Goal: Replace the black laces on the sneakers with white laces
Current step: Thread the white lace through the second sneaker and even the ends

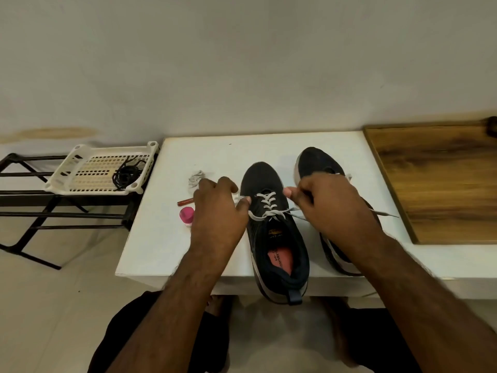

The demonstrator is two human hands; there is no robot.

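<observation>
— Nearest sneaker [279, 249], what's its state?
— Dark, heel hanging just over the front edge of the white desk [150, 246], toe pointing away. A white lace [266, 204] crosses through its lower eyelets in a few rows; the top eyelets look unthreaded.

— And the grip on each side?
— The left hand [217, 211] is curled, thumb and fingers pinching one end of that white lace just left of the shoe. The right hand [330, 203] is curled too, fingers pinched on the other end at the shoe's right side, with a loose length of lace trailing off past the wrist. Both grips are clamped on the lace, pulled outward to either side.

— The other shoe?
— A second sneaker [320, 162] stands just right of the first, mostly hidden behind the right hand. A bit of white lace shows on it; how far it is laced I can't tell.

— The old laces?
— A tangle of black laces [126, 175] lies in a white perforated tray [80, 168] on a black rack [29, 205], left of the desk.

— Anything else?
— A crumpled white lace bundle [196, 177], a reddish stick [185, 201] and a small pink-capped item [187, 215] by the left hand.
</observation>
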